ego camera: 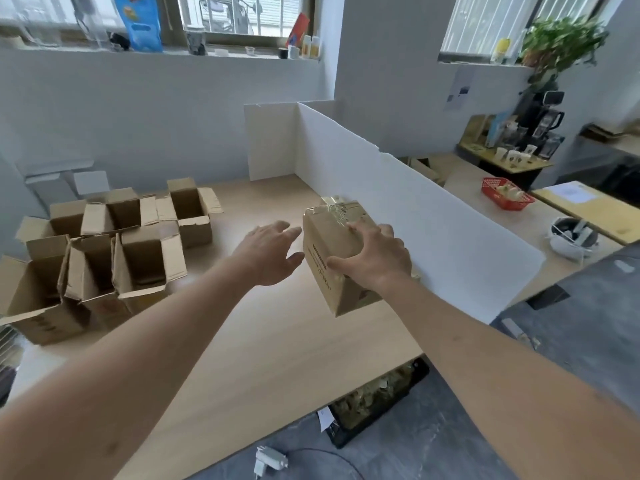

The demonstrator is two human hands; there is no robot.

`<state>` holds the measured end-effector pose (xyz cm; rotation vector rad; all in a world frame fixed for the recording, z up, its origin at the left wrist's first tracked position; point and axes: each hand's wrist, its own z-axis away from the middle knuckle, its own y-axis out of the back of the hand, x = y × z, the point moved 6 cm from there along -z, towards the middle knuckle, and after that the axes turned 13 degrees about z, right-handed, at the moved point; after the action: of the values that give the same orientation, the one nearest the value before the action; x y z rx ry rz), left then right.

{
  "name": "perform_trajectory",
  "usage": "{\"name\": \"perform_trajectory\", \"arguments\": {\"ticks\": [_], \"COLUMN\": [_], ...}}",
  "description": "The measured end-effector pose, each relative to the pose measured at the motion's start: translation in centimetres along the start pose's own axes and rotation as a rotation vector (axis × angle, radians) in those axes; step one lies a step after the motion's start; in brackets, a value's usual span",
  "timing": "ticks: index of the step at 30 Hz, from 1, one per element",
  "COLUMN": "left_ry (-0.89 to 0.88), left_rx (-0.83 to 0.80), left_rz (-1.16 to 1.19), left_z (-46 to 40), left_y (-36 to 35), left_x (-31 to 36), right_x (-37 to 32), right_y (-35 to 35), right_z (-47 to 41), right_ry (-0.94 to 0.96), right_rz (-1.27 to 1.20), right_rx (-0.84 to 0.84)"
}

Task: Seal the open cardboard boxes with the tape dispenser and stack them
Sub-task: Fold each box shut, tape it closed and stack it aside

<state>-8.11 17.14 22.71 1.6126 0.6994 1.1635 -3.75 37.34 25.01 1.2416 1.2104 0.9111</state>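
A taped-up cardboard box (329,244) is at the right of the wooden table (277,341), close to the white partition, and looks tilted. My right hand (375,258) grips it from above, thumb on the near side and fingers over the taped top. My left hand (268,252) hovers just left of that box with its fingers spread, holding nothing. Several open cardboard boxes (104,247) with raised flaps stand clustered on the table's left side. I see no tape dispenser.
A white foam partition (398,209) walls off the table's right and back. Below the near edge, a black bin (377,400) of scraps and a white plug (270,460) lie on the grey floor. A red basket (507,194) is on the neighbouring desk.
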Motion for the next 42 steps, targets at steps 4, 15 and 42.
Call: {"name": "perform_trajectory", "arguments": {"ticks": [4, 15, 42], "left_ry": [-0.021, 0.013, 0.390], "left_rx": [-0.018, -0.108, -0.141], "left_rz": [0.010, 0.039, 0.074], "left_z": [-5.2, -15.8, -29.4], "left_y": [-2.0, -7.5, -21.6], "left_x": [-0.4, -3.4, -5.1], "right_x": [1.4, 3.2, 10.3], "right_y": [-1.7, -8.9, -25.0], "right_z": [-4.6, -15.2, -32.1], "right_ry": [-0.015, -0.078, 0.144], "right_rz": [0.005, -0.004, -0.046], "right_rx": [-0.001, -0.122, -0.258]}}
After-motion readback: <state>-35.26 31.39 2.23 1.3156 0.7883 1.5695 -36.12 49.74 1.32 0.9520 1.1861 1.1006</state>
